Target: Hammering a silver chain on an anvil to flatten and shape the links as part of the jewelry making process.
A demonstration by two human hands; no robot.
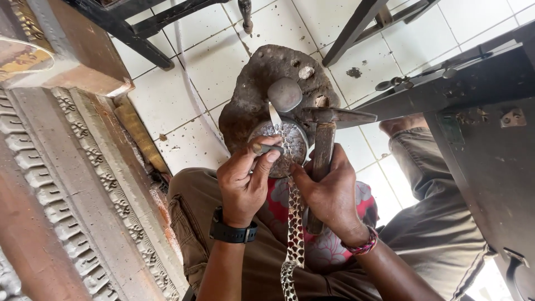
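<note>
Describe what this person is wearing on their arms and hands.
Both forearms are bare, with no sleeves or gloves. The left hand has a black wristwatch on a wide band at its wrist. The right hand has a braided bracelet in pink and dark threads.

The floor (212, 61) is made of white square tiles with dark joints and some small dirty spots. On the left of the frame stands a carved wooden frame (72, 184) with ornament bands. Dark furniture legs (356, 28) cross the top, and a dark metal stand (490, 145) fills the right side.
</note>
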